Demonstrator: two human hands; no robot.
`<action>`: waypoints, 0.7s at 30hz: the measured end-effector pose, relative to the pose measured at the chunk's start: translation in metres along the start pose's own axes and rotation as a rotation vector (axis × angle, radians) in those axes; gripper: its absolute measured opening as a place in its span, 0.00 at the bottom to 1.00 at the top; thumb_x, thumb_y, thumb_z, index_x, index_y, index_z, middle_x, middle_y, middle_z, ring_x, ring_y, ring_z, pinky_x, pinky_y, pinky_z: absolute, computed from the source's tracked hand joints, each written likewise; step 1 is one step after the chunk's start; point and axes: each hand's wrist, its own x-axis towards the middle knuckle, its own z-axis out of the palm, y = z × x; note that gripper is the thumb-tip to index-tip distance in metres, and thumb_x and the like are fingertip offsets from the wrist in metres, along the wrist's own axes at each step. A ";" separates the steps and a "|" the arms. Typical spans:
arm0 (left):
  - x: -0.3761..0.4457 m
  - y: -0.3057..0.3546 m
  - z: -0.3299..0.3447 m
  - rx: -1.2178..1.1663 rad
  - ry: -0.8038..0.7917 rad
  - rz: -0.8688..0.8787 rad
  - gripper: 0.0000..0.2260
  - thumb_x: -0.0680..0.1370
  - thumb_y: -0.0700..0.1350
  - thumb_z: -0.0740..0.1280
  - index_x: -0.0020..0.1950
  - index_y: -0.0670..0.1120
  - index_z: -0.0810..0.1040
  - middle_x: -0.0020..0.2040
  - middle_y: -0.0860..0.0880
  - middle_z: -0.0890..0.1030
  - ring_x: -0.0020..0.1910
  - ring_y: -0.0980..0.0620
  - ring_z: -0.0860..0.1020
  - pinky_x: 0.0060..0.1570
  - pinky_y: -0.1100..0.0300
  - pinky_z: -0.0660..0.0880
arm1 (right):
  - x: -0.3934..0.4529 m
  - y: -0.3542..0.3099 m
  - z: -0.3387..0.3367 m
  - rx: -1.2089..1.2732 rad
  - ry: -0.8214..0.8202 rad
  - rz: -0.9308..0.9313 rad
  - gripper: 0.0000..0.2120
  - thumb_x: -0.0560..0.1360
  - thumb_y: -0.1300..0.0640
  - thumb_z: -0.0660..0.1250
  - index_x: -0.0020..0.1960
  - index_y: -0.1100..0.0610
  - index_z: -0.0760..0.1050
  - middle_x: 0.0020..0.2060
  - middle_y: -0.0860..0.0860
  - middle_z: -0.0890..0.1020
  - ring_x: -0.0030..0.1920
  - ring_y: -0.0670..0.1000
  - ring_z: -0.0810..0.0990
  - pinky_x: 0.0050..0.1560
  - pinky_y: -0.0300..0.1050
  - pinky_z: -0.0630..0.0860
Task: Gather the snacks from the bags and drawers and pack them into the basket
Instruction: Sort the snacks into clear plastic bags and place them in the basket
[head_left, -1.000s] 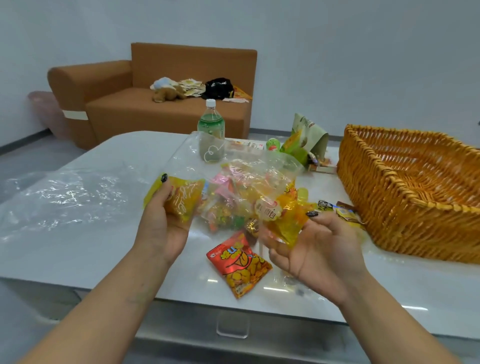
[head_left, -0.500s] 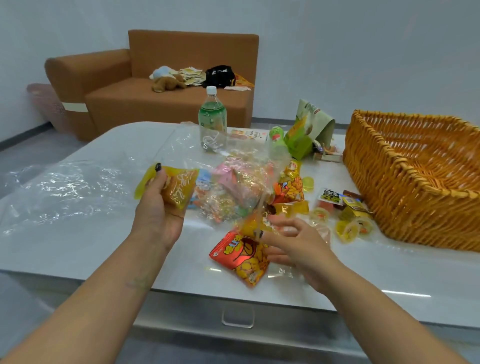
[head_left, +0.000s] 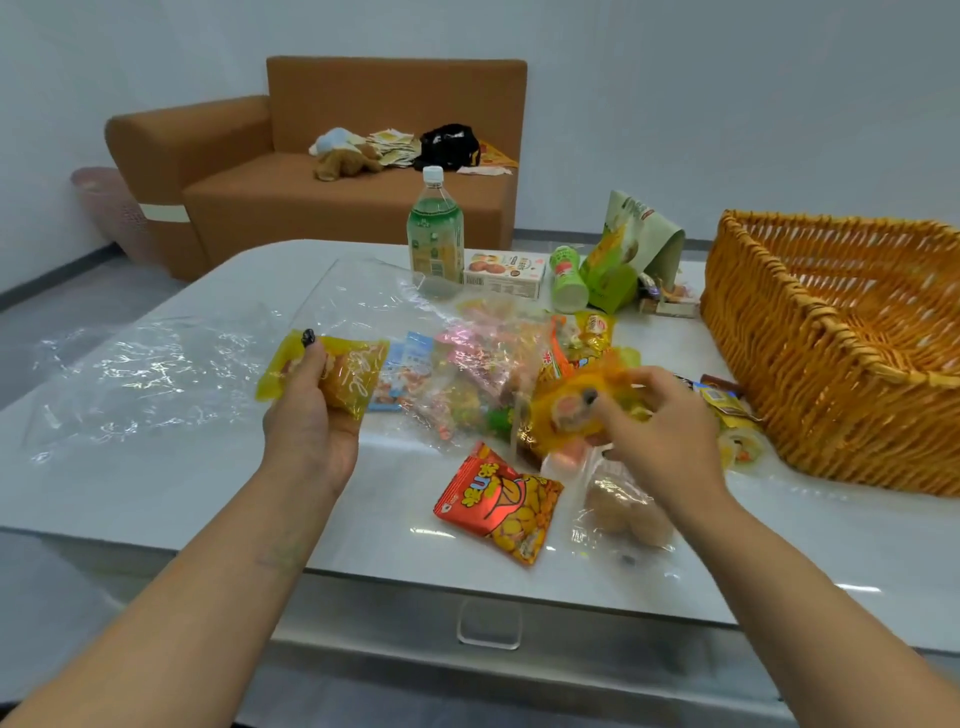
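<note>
1. Nearest to the person, the front edge of the worktop runs across the view, with a drawer handle just under it. The red snack packet and a clear pouch of round buns lie close to this edge, so a careless sweep could push them off.

2. The right hand has changed most: half a second ago it was low, on the snacks by the red packet; now it is raised a little, and its fingers are curled round a bunch of small yellow jelly cups. The picture is blurred there, so I cannot count them. I judge that a handful is gathered and ready to go to the basket.

3. The left hand has hardly moved. It grasps a yellow-green packet above the worktop, with the thumb on top.

4. Between the hands lies the clear bag, with many coloured sweets in it.

5. To the right stands the wicker basket; what shows of its inside holds nothing, so most of the task remains. Some small snacks lie just beside its near wall, which is high, so the hand must rise over the rim.

6. Farther away stand a green bottle, a biscuit box and a green pouch. They are well apart from the path to the basket.
</note>
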 end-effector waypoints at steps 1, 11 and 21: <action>0.000 0.001 -0.001 -0.004 -0.008 0.010 0.06 0.80 0.44 0.67 0.56 0.47 0.77 0.49 0.48 0.84 0.39 0.55 0.84 0.35 0.58 0.81 | 0.004 -0.003 -0.006 0.159 0.000 0.143 0.07 0.73 0.56 0.71 0.50 0.54 0.78 0.41 0.49 0.83 0.33 0.50 0.83 0.33 0.45 0.78; -0.012 -0.016 0.006 0.067 -0.187 -0.095 0.05 0.80 0.44 0.65 0.53 0.45 0.79 0.53 0.46 0.84 0.59 0.46 0.80 0.52 0.55 0.81 | -0.011 -0.016 -0.004 0.934 -0.349 0.604 0.16 0.70 0.63 0.68 0.57 0.64 0.76 0.50 0.60 0.83 0.48 0.57 0.83 0.39 0.41 0.82; -0.042 -0.032 0.014 0.157 -0.439 -0.165 0.24 0.71 0.42 0.69 0.66 0.39 0.75 0.53 0.44 0.83 0.45 0.51 0.84 0.47 0.53 0.82 | -0.014 -0.022 0.012 0.966 -0.337 0.322 0.18 0.74 0.65 0.64 0.64 0.66 0.72 0.55 0.57 0.82 0.51 0.54 0.83 0.45 0.42 0.82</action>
